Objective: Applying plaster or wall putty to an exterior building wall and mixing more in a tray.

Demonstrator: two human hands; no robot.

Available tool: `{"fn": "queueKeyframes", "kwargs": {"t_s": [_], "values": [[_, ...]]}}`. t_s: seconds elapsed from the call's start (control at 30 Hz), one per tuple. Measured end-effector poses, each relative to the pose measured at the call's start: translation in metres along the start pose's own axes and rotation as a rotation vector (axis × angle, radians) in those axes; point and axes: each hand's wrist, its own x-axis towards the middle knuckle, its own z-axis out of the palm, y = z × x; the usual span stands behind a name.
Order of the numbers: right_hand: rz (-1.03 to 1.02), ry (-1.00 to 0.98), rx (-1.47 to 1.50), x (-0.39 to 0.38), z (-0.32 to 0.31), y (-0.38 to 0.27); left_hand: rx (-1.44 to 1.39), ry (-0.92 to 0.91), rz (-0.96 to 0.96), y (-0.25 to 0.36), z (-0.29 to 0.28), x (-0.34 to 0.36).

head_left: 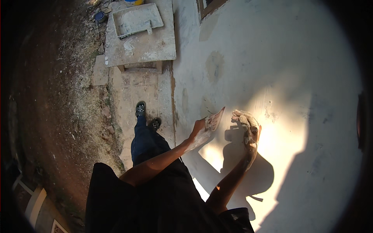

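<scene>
"Wall (pixel 295 58) on our right in the head view, with darker patches (pixel 214 66) on it: which step are we on?"

"We'd judge it hand work on the surface. Our left hand (pixel 203 126) and right hand (pixel 248 126), both pale-smeared, are raised before it, the right one farther right."

"And our fingers?"

"On the right they're bent and close together; we cannot tell if they clasp anything. At the left, a flat wedge (pixel 216 118) tapers to a reddish edge. Blade or straight fingers, we cannot tell, so we can't call that grip either."

"Touching the wall?"

"We can't be sure; a broad shadow (pixel 256 174) lies across it by our right arm."

"What would the next move call for, then?"

"Probably a flat, even press, with the wedge's angle kept shallow so its edge doesn't dig in."

"Which way does everything point?"

"The wall's long axis runs near to far, beside the walkway (pixel 136 87). The wedge's axis slants across that, its tip aimed far and right; our right fingertips turn left. Far left of the wall, a smeared tray (pixel 134 17) sits on a board (pixel 155 48)."
</scene>
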Motion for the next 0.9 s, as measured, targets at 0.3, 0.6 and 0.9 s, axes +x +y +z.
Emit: {"fn": "queueKeyframes", "kwargs": {"t_s": [0.3,0.6,0.9], "values": [[0.005,-0.004,-0.015,0.006,-0.006,-0.004,0.964,0.184,0.181,-0.040,-0.067,0.104],[-0.012,-0.008,-0.015,0.004,-0.002,-0.002,0.596,-0.168,0.217,-0.028,-0.005,-0.021],[-0.026,-0.021,-0.022,0.002,-0.001,0.001,0.810,0.167,0.167,-0.045,-0.089,0.096]]}}
